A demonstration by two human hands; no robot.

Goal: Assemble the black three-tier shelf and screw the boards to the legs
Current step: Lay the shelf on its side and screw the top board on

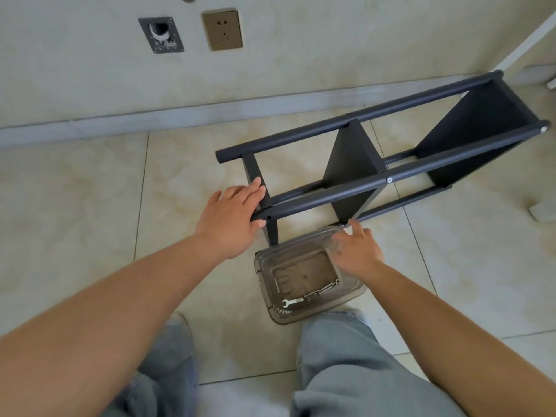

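From the head view, we saw the black shelf [382, 164] lying on its side on the tiled floor [90, 221], near the wall. Our left hand [231, 219] rested flat-fingered on its near-left leg end; our right hand [356, 249], fingers relaxed, touched the clear box [267, 281] holding a wrench [291, 302]. No writing was legible.

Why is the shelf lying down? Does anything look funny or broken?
The black shelf lies on its side on the floor while it is being built, so that is normal. One odd spot: the wall box left of the socket has no cover, so its hole shows. Nothing looks spilled or broken.
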